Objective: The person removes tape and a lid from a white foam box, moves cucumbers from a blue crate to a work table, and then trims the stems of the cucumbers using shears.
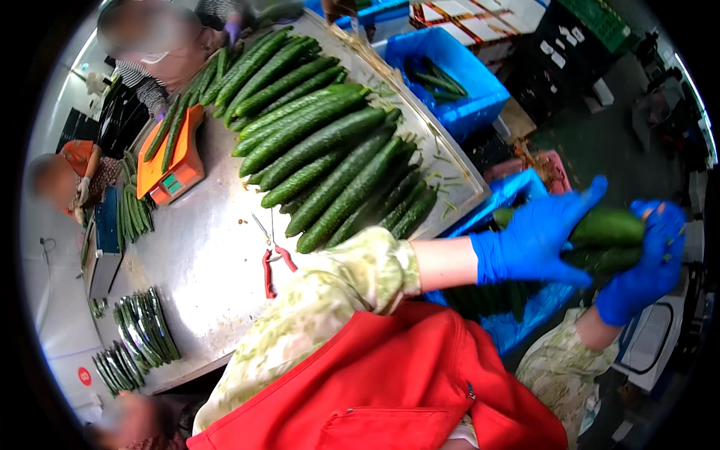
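My right hand point(647, 270), in a blue glove, is closed around the ends of at least two dark green cucumbers point(610, 226). Over their other part lies my left hand point(526, 239), also gloved in blue, with its thumb and a finger spread wide; whether it grips them is hidden. Both hands are above a blue-lined crate point(503, 332) to the right of the table, and more cucumbers point(489, 301) lie inside it. On the metal table point(214, 247), red-handled snips point(267, 278) rest with their blades apart, near a long row of cucumbers point(320, 140).
An orange scale point(191, 174) carries two cucumbers. Wrapped cucumber packs point(146, 326) lie at the near left end. Across the table are one person point(163, 62) and another in orange point(79, 163). A blue crate point(472, 101) stands beyond the table's edge, which holds stem scraps point(447, 205).
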